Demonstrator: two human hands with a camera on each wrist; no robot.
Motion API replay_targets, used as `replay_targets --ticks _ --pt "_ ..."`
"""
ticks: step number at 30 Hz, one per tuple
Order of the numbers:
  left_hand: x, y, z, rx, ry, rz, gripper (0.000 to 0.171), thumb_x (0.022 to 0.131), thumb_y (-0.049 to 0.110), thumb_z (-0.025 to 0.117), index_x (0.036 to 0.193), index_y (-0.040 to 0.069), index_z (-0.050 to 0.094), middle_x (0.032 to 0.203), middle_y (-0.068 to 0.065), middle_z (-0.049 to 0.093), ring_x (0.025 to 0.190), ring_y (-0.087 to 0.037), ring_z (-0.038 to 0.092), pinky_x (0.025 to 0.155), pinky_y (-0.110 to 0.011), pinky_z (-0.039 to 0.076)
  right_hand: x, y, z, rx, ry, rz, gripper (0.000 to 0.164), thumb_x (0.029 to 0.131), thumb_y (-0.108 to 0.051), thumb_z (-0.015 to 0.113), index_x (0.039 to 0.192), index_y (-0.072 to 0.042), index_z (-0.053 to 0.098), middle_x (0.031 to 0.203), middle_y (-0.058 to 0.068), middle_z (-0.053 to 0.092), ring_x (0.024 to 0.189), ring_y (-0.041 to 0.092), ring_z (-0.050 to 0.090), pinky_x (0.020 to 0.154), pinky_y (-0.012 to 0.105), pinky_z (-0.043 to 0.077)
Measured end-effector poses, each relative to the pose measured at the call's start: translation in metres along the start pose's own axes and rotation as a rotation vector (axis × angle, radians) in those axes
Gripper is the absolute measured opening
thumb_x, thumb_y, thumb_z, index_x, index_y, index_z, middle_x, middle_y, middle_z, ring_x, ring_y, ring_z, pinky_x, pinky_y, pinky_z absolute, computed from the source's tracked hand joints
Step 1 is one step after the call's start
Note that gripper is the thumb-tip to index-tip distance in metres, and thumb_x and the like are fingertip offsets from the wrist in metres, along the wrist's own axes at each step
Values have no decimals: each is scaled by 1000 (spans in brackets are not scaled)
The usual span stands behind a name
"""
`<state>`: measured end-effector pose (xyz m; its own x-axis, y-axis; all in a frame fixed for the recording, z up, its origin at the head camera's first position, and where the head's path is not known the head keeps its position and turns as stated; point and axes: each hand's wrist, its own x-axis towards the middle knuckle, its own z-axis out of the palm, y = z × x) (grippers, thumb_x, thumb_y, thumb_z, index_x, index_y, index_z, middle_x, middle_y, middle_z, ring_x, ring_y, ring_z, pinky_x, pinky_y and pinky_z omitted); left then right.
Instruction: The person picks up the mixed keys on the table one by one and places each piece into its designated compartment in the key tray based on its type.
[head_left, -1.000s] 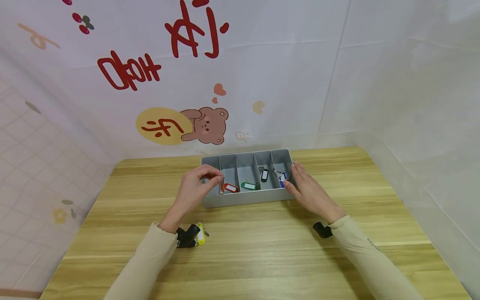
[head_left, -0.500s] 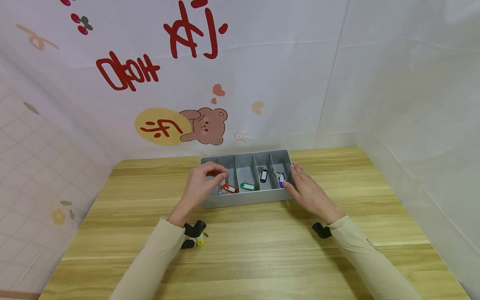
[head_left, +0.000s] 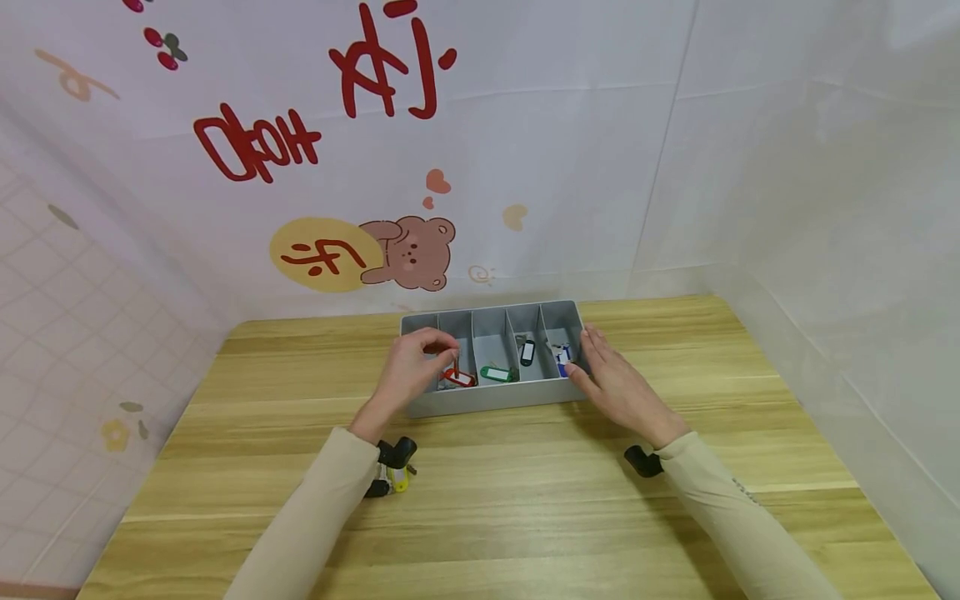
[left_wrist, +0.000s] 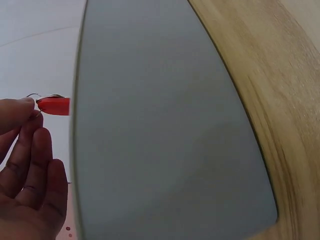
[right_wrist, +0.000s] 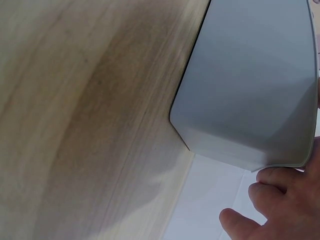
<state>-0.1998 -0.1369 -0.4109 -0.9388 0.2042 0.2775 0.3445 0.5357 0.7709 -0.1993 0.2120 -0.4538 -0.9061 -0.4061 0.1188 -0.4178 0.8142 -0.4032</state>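
Note:
My left hand (head_left: 412, 367) pinches a red key tag (left_wrist: 54, 106) by its ring between thumb and fingertips. The tag hangs over the second compartment from the left of a grey divided box (head_left: 495, 401). Below it another red key tag (head_left: 460, 378) lies in that compartment. Along the box's right end my right hand (head_left: 621, 385) rests with straight fingers, its thumb over the front rim beside a blue key tag (head_left: 562, 358). In the right wrist view, the fingers (right_wrist: 280, 177) are at the box's far corner.
A green key tag (head_left: 497, 374) lies in the middle compartment and a black one (head_left: 528, 352) to its right. On the wooden table (head_left: 525, 517), a yellow key tag (head_left: 400, 479) lies partly hidden behind the left wrist's black camera mount (head_left: 397, 452). A printed white sheet (head_left: 570, 167) hangs behind the box.
My left hand has moved right with the red key tag, from the left divider to over the second compartment. The right hand stays at the box's right end.

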Motion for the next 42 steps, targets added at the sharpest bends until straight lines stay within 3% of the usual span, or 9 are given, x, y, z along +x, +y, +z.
replay_targets --ticks 5,18,22,24,28,33,38,42 --pt "3 -3 3 20 -1 -1 7 96 7 74 99 9 80 100 -5 75 100 -25 69 87 -45 55 0 1 0 -2 -1 -1 79 111 -47 41 158 13 22 168 27 16 156 42 14 123 58 19" --pt "5 -8 5 103 -11 -2 9 97 7 72 101 5 80 99 -5 75 85 -20 65 72 -34 49 0 0 -1 -4 1 -1 78 111 -46 42 157 14 23 167 28 18 156 43 15 122 58 19" --pt "6 -8 7 157 -3 18 8 96 7 73 101 4 80 98 -6 74 83 -21 65 73 -37 51 0 0 0 -7 2 -2 78 111 -46 42 157 14 23 167 28 18 156 43 15 122 59 20" --pt "6 -8 8 194 5 31 8 95 7 74 99 5 80 97 -7 74 85 -24 66 80 -41 51 0 1 0 -9 3 -5 78 111 -46 42 157 14 23 167 28 18 156 43 15 122 59 20" --pt "8 -9 9 245 11 28 10 94 7 75 102 5 80 99 -8 75 94 -31 67 90 -50 43 1 1 0 -11 7 -11 78 111 -46 43 157 14 23 167 28 18 156 43 16 122 58 21" --pt "7 -9 8 248 -10 -17 29 93 9 75 121 5 75 121 -14 71 115 -37 63 96 -55 39 1 0 1 -8 9 -9 78 111 -45 43 157 14 23 167 29 18 155 43 16 122 58 20" --pt "-1 -14 3 183 -39 -22 48 97 20 72 141 4 63 148 -17 55 138 -39 49 111 -64 33 0 -1 0 -2 2 -3 78 111 -45 43 157 14 22 167 28 17 156 43 14 122 59 20" --pt "-12 -19 -6 106 -77 11 59 100 31 67 152 8 52 162 -10 39 148 -37 36 116 -65 29 0 0 0 -5 -4 1 79 111 -46 42 158 13 21 168 28 16 156 42 14 122 59 20"
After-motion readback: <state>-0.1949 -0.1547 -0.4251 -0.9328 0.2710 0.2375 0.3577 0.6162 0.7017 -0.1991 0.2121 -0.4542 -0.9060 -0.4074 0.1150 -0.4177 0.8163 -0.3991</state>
